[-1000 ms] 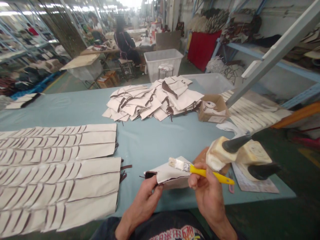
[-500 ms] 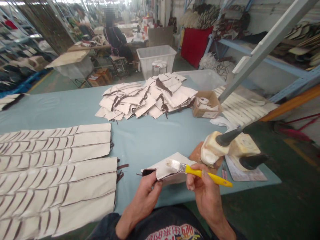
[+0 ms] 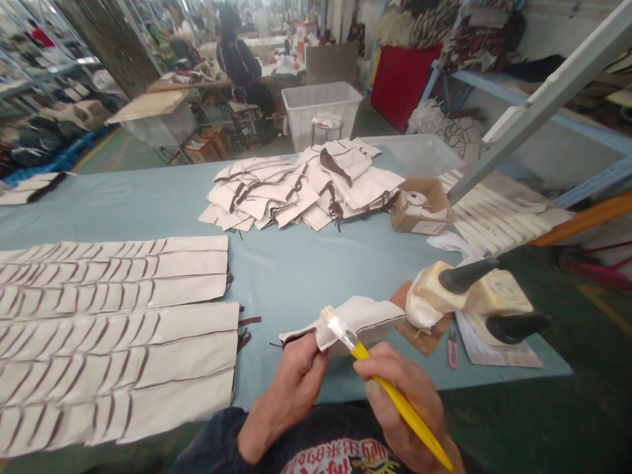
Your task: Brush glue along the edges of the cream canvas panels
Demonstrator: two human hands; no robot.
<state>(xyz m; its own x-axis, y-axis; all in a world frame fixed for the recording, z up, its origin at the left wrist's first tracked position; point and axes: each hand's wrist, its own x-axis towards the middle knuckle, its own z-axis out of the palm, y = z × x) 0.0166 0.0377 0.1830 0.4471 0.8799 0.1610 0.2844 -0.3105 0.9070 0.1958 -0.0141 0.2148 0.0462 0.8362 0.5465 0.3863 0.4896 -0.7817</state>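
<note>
My left hand (image 3: 291, 375) pinches the near left edge of a cream fabric piece (image 3: 368, 311) with dark brown edging, which is raised and bent at the table's front. In my right hand (image 3: 402, 388) is a paintbrush (image 3: 363, 355) with a yellow handle, closed between thumb and fingers. The brush's pale, white-coated bristles point up and left, at the fabric's left part; whether they touch it I cannot tell. To the right, two cream containers (image 3: 428, 293) with black spouts stand on brown and pale sheets, close to small pink-handled snips (image 3: 453, 349).
Overlapping cream pieces with dark edges (image 3: 192, 283) lie in rows on the left of the blue-green table (image 3: 296, 263). A loose pile of similar pieces (image 3: 301, 191) sits at the back, beside a small cardboard box (image 3: 424, 205). A slanted metal post (image 3: 533, 112) rises at right.
The brush has swung so its bristles point more upward and lie further left, its handle now sloping steeply down. My left hand keeps hold of the fabric. The whole view has shifted slightly.
</note>
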